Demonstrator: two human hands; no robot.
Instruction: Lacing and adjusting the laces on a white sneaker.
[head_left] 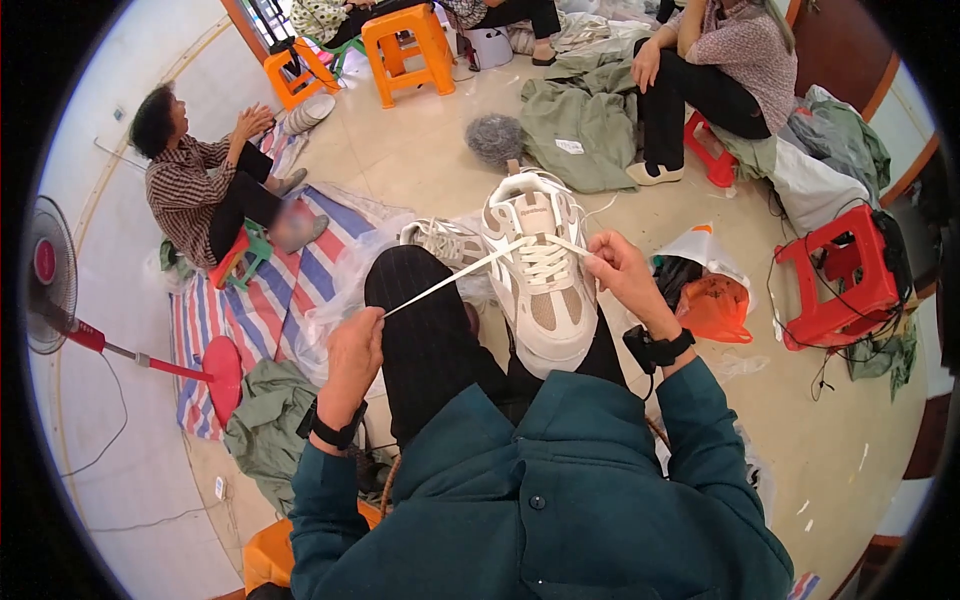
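Note:
A beige and white sneaker (556, 312) rests on my lap, its toe toward me and its laces threaded across the tongue. My left hand (353, 358) is closed on one end of the pale shoelace (446, 279), which runs taut from the top of the sneaker down to the left. Beside the sneaker's upper right side, my right hand (628, 274) pinches the lace's other side between thumb and fingers. A second, similar sneaker (447, 240) lies just beyond my left knee, partly hidden behind the first.
Left of me are a striped sheet (250, 320), a red-based fan (222, 375) and a person on a low stool. At right stand an orange-lined bag (715, 300) and a red stool (845, 275) draped with cables. Green cloth (575, 125) and other seated people are farther off.

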